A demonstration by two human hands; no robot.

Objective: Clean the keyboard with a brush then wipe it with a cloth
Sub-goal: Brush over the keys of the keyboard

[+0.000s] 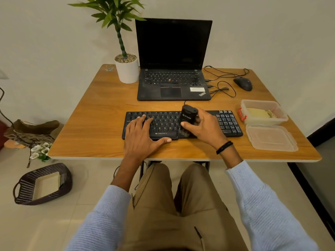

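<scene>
On the floor at eight o'clock from the bench [94, 127] we see a dark woven basket [27, 185], and above it white flowers [40, 150] lie by the bench's left edge. At eleven o'clock on the bench a potted plant [126, 68] stands in a white pot, just beside the open ThinkPad laptop [174, 73] at twelve. We find the left hand [143, 134] lying flat on the left half of the black Zebronics keyboard [164, 122], fingers straight across the keys and thumb spread wide along its front edge. The keyboard sits at six o'clock, near the bench's front edge. The right hand [204, 127] grips a black brush [187, 116], fingers and thumb curled round its body. The brush stands nearly upright, bristles down on the keyboard just right of the spacebar. At one o'clock rests a black wired mouse [243, 83]. At three o'clock an open plastic container [282, 117] holds a yellowish cloth [258, 114], and its clear lid [272, 137] lies at four.
</scene>
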